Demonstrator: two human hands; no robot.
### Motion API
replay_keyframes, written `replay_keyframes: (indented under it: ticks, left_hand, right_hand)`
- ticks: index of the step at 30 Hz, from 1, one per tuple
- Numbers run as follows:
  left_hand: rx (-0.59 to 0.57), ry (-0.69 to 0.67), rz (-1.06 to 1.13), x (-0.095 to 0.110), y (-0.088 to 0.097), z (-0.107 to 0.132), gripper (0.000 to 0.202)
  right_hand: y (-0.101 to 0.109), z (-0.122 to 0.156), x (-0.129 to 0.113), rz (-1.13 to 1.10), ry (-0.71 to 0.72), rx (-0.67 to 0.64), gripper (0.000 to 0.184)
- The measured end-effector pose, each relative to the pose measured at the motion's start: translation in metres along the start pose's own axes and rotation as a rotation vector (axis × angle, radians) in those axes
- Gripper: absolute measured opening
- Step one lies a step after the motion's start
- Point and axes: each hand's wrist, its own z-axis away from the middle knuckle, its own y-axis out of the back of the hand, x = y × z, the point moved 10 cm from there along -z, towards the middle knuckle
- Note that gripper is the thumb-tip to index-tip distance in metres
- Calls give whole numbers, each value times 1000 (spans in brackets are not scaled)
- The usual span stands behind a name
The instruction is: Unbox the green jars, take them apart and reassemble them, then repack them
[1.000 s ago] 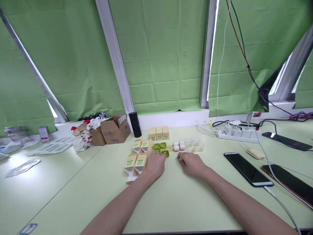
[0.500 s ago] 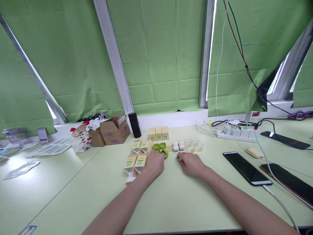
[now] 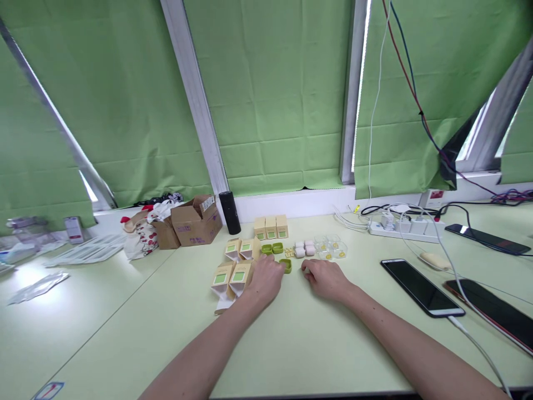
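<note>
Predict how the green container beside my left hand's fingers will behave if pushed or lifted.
The green container beside the left hand is probably stiff, since its squared rim seems to hold its shape. It is small and looks hollow, so likely light. Sitting low on the table, it would more likely slide than roll or tip.

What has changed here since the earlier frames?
The nearest green container has moved right and slightly toward the person, away from the back two green containers; the left hand shifted slightly right with it. Whether that hand grips it is unclear. The right hand and tan cartons stayed put.
</note>
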Motion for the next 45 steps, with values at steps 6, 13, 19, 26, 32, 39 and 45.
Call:
replay_keyframes:
  ticks: [6, 13, 19, 26, 32, 39, 45]
  left_hand:
    - [43, -61, 29, 12, 5, 7, 32]
    - [323, -209, -6, 33, 23, 23, 31]
    - [768, -248, 212, 24, 67, 54, 23]
    - [906, -189, 587, -5, 78, 65, 45]
    - [861, -262, 684, 0, 69, 59, 56]
    - [918, -313, 638, 4, 71, 63, 48]
    - [919, -308, 642, 2, 70, 62, 46]
  right_hand:
    - [10, 2, -5, -160, -3, 111, 39]
    - [24, 5, -11, -436, 128, 379, 48]
    - [47, 16, -8, -705, 185, 560, 46]
    - [69, 35, -21, -830, 260, 676, 43]
    - [69, 39, -26, -851, 307, 698, 43]
    - [69, 41, -26, -845, 327, 706, 42]
    - [68, 40, -26, -844, 332, 704, 39]
